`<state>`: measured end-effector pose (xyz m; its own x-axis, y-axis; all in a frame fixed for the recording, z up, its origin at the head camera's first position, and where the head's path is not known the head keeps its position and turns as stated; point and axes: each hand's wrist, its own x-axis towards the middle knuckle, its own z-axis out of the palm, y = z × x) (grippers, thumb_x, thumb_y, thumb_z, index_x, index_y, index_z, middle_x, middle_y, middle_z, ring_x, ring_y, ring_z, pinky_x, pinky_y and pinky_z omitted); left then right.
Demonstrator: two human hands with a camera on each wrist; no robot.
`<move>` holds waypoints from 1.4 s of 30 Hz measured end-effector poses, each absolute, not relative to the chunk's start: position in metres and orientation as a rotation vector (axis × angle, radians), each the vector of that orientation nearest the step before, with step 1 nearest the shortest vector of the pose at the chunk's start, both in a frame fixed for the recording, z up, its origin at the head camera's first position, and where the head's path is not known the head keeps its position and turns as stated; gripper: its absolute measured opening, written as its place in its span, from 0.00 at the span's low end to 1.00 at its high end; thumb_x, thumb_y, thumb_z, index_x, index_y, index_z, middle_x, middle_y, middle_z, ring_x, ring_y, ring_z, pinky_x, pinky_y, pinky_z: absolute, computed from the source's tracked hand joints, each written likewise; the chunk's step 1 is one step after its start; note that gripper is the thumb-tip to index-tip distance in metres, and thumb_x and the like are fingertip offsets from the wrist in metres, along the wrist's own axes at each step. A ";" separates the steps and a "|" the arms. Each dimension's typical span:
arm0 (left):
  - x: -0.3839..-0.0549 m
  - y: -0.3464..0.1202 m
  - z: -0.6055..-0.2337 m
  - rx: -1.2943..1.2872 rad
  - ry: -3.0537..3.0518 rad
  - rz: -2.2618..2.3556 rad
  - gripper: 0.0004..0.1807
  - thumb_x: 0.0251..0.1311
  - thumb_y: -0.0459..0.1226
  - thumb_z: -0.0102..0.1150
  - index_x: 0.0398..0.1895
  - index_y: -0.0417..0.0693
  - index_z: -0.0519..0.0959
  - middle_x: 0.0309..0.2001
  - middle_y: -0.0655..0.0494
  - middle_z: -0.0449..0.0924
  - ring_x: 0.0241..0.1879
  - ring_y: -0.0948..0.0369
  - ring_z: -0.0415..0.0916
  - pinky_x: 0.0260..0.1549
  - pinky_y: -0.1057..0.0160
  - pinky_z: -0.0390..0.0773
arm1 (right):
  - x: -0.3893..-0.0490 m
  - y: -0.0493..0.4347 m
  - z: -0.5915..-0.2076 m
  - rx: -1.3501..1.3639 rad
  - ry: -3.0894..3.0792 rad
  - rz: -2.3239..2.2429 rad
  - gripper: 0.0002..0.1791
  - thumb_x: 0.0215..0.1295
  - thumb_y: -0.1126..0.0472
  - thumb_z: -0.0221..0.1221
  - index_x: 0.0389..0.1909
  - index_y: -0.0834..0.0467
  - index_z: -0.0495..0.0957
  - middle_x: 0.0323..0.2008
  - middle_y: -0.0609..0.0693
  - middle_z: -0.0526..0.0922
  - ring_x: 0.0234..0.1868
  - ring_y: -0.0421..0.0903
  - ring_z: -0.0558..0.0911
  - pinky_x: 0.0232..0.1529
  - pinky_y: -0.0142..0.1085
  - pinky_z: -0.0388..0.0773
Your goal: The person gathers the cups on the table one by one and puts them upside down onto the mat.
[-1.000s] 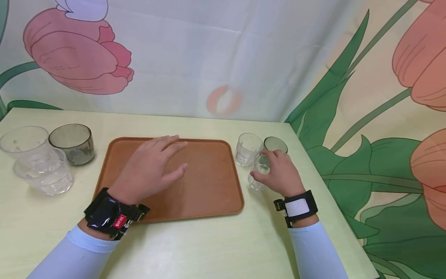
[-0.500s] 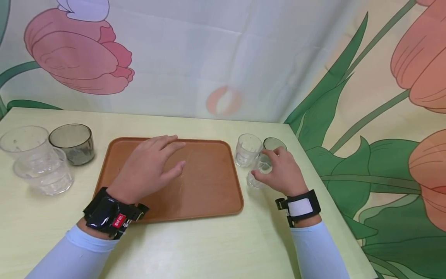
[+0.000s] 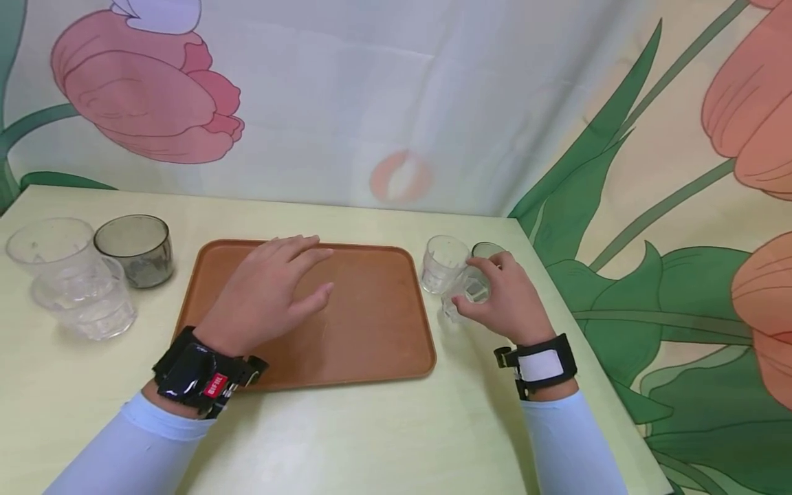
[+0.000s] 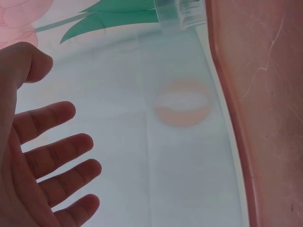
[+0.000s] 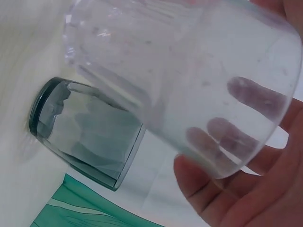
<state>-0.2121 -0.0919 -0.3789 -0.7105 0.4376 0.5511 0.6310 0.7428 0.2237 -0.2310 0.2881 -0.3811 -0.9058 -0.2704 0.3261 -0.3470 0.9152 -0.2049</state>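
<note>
A clear drinking glass (image 3: 474, 285) is between the thumb and fingers of my right hand (image 3: 512, 302), at the table's right side. In the right wrist view the fingers curl round the glass (image 5: 161, 66) near its rim, and it leans. Behind it stands a smoky grey glass (image 5: 90, 135), partly covered by the hand in the head view. Another clear glass (image 3: 441, 269) stands just to the left. My left hand (image 3: 262, 292) hovers over the brown tray (image 3: 371, 316) with its fingers spread and relaxed, holding nothing.
At the table's left stand two clear glasses, a rear one (image 3: 46, 242) and a front one (image 3: 102, 309), overlapping in view. Beside them is a wide smoky glass (image 3: 137, 254). A printed curtain (image 3: 309, 117) hangs along the back and right edges.
The held clear glass has shifted slightly toward the back right with my right hand, and its base has swung up a little. My left hand stays over the tray.
</note>
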 end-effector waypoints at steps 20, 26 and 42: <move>-0.214 -0.094 -0.380 -0.800 -2.459 -0.572 0.31 0.62 0.56 0.59 0.62 0.48 0.78 0.62 0.45 0.77 0.65 0.42 0.71 0.64 0.40 0.69 | -0.239 0.271 -0.381 0.649 -2.539 0.411 0.32 0.53 0.45 0.68 0.60 0.53 0.79 0.46 0.55 0.79 0.48 0.52 0.77 0.47 0.47 0.77; -0.215 -0.095 -0.381 -0.793 -2.458 -0.571 0.31 0.61 0.56 0.59 0.62 0.48 0.78 0.63 0.44 0.77 0.64 0.41 0.72 0.63 0.41 0.71 | -0.236 0.259 -0.376 0.696 -2.471 0.447 0.30 0.54 0.46 0.68 0.58 0.53 0.80 0.46 0.55 0.81 0.49 0.53 0.77 0.51 0.49 0.75; -0.215 -0.095 -0.378 -0.769 -2.487 -0.586 0.33 0.59 0.57 0.62 0.62 0.48 0.79 0.64 0.43 0.76 0.64 0.41 0.71 0.63 0.41 0.71 | -0.238 0.240 -0.368 0.711 -2.457 0.484 0.31 0.55 0.45 0.66 0.59 0.53 0.78 0.50 0.55 0.81 0.51 0.53 0.80 0.50 0.48 0.79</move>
